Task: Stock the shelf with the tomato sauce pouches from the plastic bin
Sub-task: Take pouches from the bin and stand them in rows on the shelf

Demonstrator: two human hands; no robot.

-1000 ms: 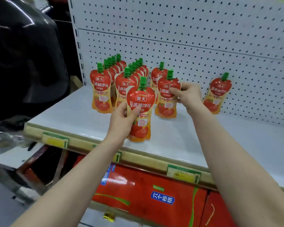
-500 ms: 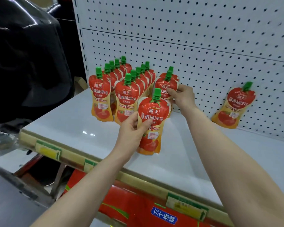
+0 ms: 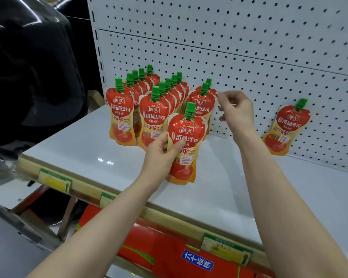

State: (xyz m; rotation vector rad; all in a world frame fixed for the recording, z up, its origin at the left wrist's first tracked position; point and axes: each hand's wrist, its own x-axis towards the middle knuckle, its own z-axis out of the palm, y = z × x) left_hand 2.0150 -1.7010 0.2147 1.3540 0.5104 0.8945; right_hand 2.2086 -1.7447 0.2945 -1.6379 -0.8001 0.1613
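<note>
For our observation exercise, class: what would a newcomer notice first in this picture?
Red pouches with green caps stand in rows at the back left of the shelf. The left hand grips one more pouch upright in front of them, the right hand beside the rows. A lone pouch leans on the pegboard at right.

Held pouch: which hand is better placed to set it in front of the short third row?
Left, probably. The left hand grips the held pouch upright, directly in front of the short third row on the shelf. The right hand holds nothing, off to that row's right.
</note>
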